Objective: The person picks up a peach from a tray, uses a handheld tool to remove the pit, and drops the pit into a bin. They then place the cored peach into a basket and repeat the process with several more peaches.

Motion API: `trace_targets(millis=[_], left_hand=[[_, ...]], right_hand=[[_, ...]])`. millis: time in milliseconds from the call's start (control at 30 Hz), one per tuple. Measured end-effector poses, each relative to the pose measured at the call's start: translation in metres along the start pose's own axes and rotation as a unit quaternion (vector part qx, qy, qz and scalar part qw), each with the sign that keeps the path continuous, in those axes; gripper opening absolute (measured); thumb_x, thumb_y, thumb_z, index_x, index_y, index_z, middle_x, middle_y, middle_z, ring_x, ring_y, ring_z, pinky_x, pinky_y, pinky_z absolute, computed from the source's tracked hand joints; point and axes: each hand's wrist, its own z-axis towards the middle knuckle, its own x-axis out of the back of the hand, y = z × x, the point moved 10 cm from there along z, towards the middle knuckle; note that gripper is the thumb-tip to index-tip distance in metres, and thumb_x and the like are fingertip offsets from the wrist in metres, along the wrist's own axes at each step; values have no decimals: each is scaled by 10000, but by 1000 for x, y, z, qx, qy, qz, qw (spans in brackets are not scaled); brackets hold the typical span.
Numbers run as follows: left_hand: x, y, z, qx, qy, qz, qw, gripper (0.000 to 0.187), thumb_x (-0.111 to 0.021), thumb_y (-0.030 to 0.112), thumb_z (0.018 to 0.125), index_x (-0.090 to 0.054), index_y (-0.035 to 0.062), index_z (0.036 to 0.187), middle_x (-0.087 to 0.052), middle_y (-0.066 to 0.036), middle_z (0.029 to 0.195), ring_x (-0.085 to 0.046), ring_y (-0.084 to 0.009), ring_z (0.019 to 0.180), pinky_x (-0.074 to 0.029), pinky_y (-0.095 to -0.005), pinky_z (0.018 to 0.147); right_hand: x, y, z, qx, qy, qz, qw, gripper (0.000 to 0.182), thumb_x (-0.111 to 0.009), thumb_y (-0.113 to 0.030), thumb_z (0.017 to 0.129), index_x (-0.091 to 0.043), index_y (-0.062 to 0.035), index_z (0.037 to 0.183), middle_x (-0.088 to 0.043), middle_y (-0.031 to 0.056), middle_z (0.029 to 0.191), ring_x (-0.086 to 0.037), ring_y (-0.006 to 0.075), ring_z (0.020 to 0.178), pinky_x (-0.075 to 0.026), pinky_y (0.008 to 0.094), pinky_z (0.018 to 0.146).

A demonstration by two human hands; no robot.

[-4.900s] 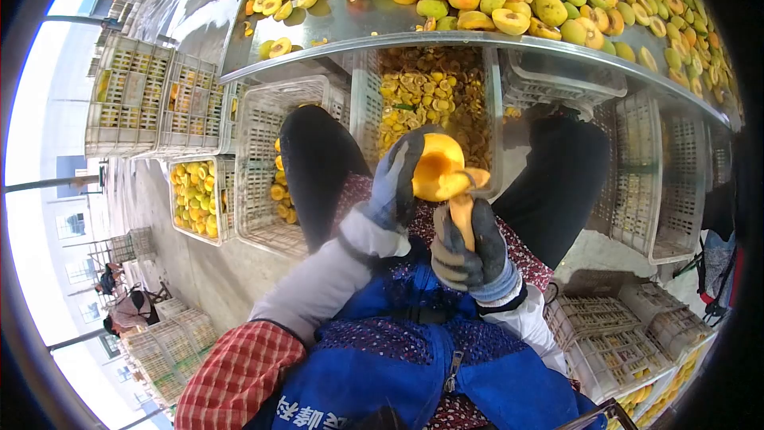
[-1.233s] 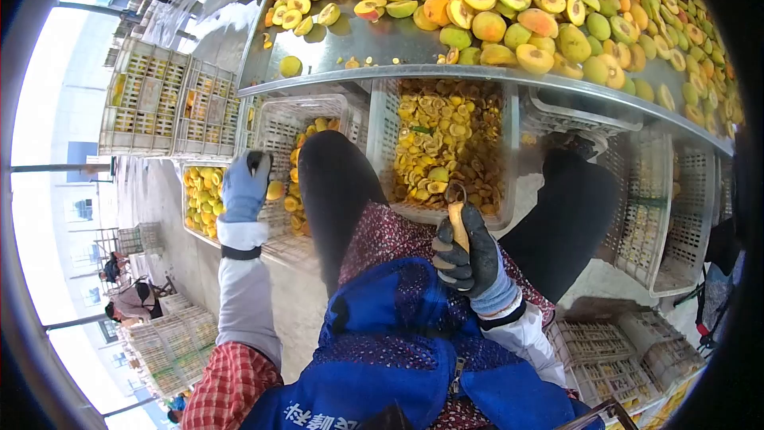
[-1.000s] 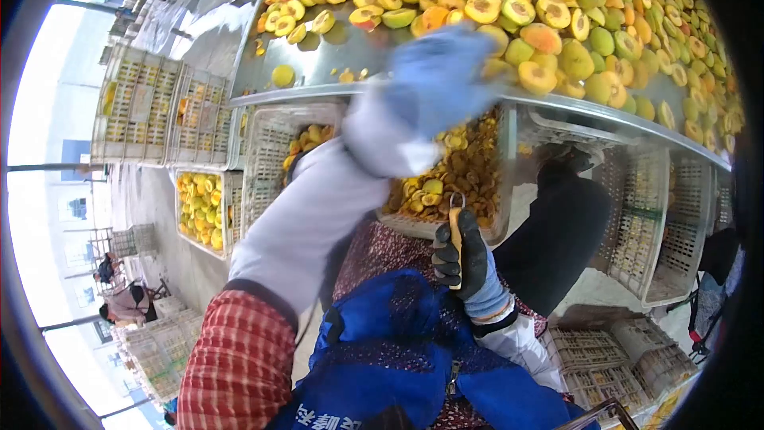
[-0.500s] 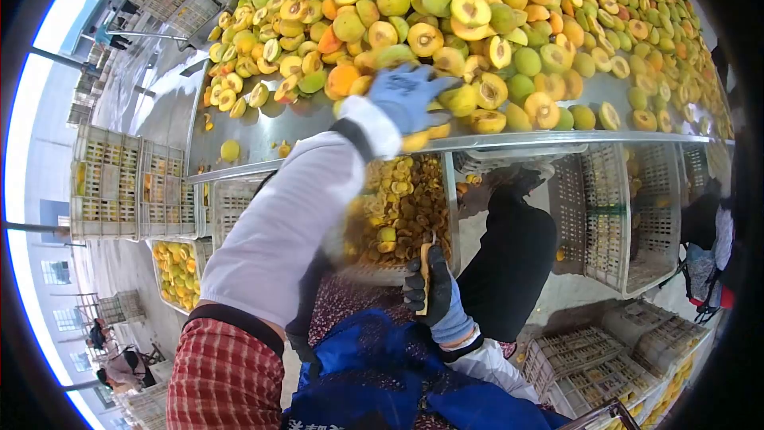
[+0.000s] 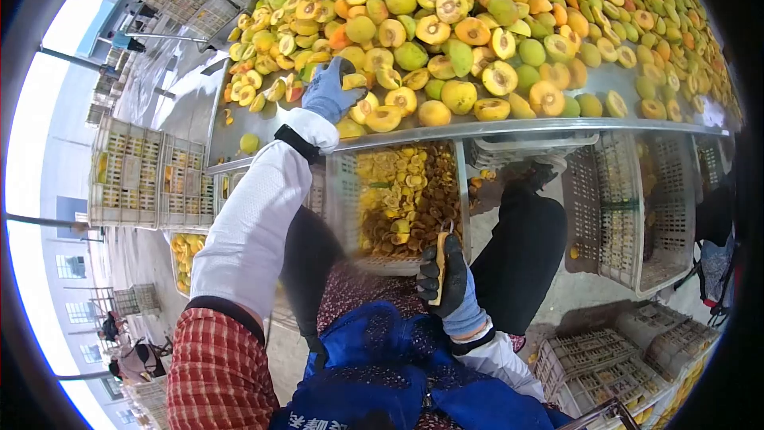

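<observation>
Head view: the gloved left hand (image 5: 330,89) reaches onto the steel table (image 5: 239,123), fingers curled around 1 peach half (image 5: 354,80) at the near edge of the fruit pile (image 5: 493,24); the gloved right hand (image 5: 446,279) is fisted around a yellow-handled pitting tool (image 5: 438,259), held over the lap, just before the crate of pits (image 5: 402,199).

My left arm is stretched out and up — white sleeve over a red checked one, black band at the wrist — with my gloved left hand (image 5: 330,89) curled, fingers bent downward. My right hand (image 5: 444,279), in a dark glove, sits low near my lap, fist closed, thumb side up.
</observation>
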Motion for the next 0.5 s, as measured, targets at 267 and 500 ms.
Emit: trace_targets(millis=[267,500], left_hand=[[23,40,-115,38,-2,-569,821,344,-639,6,775,-513,-48,1090,-591,-80,1006,-564,-128,892,-465,-242,798],[-29,54,-220,175,-109,-741,638,318,-544,175,880,-516,-23,1128,-586,-94,1029,-572,-148,893,-466,-261,780]], right_hand=[[-27,-33,-11,189,45,-254,948,323,-458,-413,907,-526,-99,944,-464,-17,586,-431,85,440,-325,191,353],[-87,-31,-52,447,-10,-604,659,238,-497,-127,835,-489,-20,1048,-571,197,906,-574,351,809,-450,385,652]])
